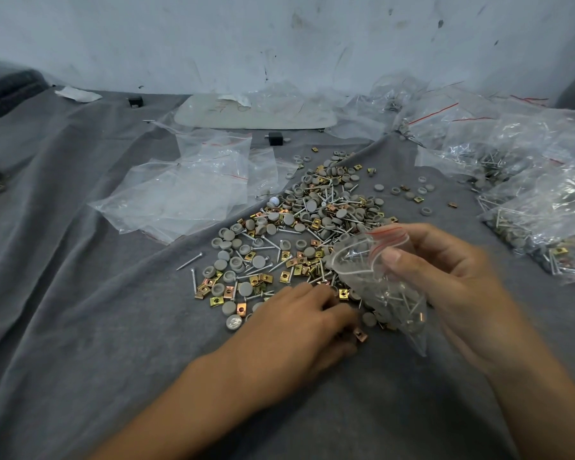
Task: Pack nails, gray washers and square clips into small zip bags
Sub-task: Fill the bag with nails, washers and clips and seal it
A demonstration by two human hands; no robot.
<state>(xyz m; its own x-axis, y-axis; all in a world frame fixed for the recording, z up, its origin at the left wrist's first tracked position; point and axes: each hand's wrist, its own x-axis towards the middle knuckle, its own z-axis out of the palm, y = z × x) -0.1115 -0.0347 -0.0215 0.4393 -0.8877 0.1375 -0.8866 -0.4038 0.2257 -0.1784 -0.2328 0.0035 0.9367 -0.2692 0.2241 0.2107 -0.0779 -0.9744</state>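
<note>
Nearest the camera, the left hand (pixel 299 322) lies palm-down on the gray cloth (pixel 80 293) at the near edge of the loose pile (pixel 299 234). Its fingers (pixel 316 298) are curled among the parts, but motion blur hides whether they have pinched anything.

The right hand (pixel 445 277) holds a small zip bag (pixel 379 280) just above the pile, thumb and fingers closed on the film near the red-striped mouth, which gapes open. The bag already carries nails and gray washers, and sags under them.

The pile mixes nails (pixel 190 262), gray washers (pixel 246 288) and brass-coloured square clips (pixel 285 277). Empty bags (pixel 186 194) lie beyond it to the left; filled bags (pixel 528 200) are heaped to the right.

The film looks thin, limp and slick, so it is probably best gripped at the stiffer zip strip, where the mouth can be kept spread. Nail points could pierce it if the bag is squeezed. The parts are small, hard and light; the washers may roll, and the clips probably have sharp edges, so fingertip pinches suit them better than a scoop.
</note>
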